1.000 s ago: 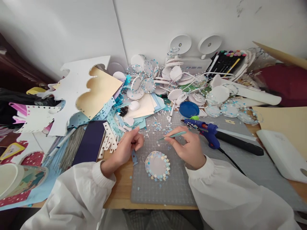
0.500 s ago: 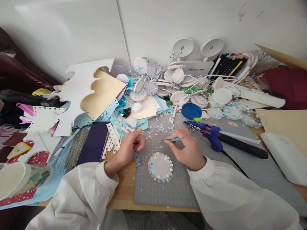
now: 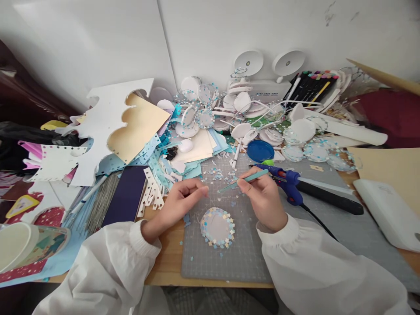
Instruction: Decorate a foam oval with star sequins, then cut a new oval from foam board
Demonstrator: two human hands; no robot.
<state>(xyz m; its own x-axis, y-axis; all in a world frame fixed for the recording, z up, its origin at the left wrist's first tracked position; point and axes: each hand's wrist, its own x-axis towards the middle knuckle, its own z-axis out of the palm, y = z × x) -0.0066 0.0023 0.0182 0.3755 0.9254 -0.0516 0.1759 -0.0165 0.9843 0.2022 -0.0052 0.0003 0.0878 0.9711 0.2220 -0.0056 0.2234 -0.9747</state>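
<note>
My right hand grips teal tweezers, their tips pointing left above the cutting mat. My left hand is closed, with thumb and forefinger pinched together. Anything between those fingertips is too small or hidden to make out. Below and between both hands, a round white disc lies on the mat, its rim ringed with small blue, cream and white paper stars. Loose paper stars are scattered on the mat beyond the hands.
Right of my right hand lies a blue hot glue gun with its black cord. A blue lid sits behind it. White discs with beaded wires pile up along the wall. Cut foam sheets and a dark blue box are at left.
My right hand has turned and drawn slightly right, lifting the tweezers so that more of them shows. My left hand's thumb and forefinger have stretched to the right. The disc rests in place.
</note>
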